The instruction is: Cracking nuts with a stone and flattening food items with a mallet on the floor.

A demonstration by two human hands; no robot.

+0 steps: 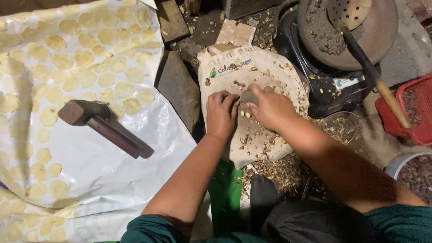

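Head view: right hand (270, 108) clasps a small grey stone (248, 96) over the cloth bag (270, 72), centre. Left hand (221, 114) curled loosely, fingertips on pale kernels (245, 114). Wooden mallet (101, 123) lies left on plastic sheet (112, 175).

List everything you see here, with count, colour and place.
Cloth: one, beige, centre, under both hands.
Kernels: a few, pale yellow, between the hands.
Stone: one, grey, in right grip.
Discs: many, pale yellow, on sheet.
Sheet: one, white, left.
Mallet: one, brown, on sheet.
Pan: one, dark, top right.
Basket: one, red, right edge.
Left hand: on cloth.
Right hand: holding stone.
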